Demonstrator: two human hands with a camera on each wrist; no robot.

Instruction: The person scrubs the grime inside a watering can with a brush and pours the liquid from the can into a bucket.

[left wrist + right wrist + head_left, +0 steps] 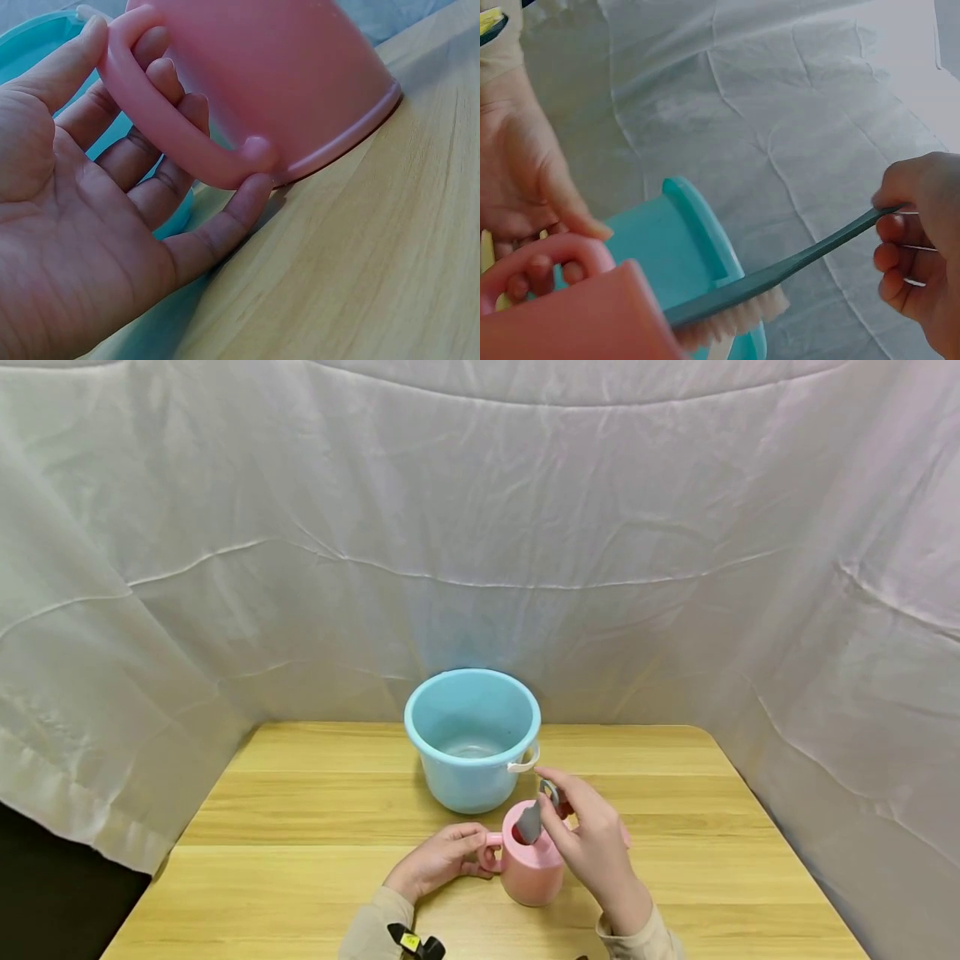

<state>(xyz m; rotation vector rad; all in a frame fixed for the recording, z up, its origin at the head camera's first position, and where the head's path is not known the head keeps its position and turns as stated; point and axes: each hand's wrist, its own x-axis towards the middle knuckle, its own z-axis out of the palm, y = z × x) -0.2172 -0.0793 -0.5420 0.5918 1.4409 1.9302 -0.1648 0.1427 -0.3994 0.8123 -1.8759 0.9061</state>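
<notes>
A pink watering can (532, 881) stands on the wooden table, its opening facing up. My left hand (441, 860) holds its looped handle (157, 120), with several fingertips passing through the loop and the thumb on top. In my right hand (596, 839) is a grey-blue brush (772, 274), pinched near the end of its slim handle between thumb and fingers. Pale bristles (739, 319) line the underside of the brush head, in the right wrist view. The head dips into the can's opening, so its tip is hidden by the wall.
Behind the can stands a light blue bucket (468, 781) with a white handle (525, 760) on its right side. Pale cloth (480, 527) hangs around the back and sides of the table (315, 827).
</notes>
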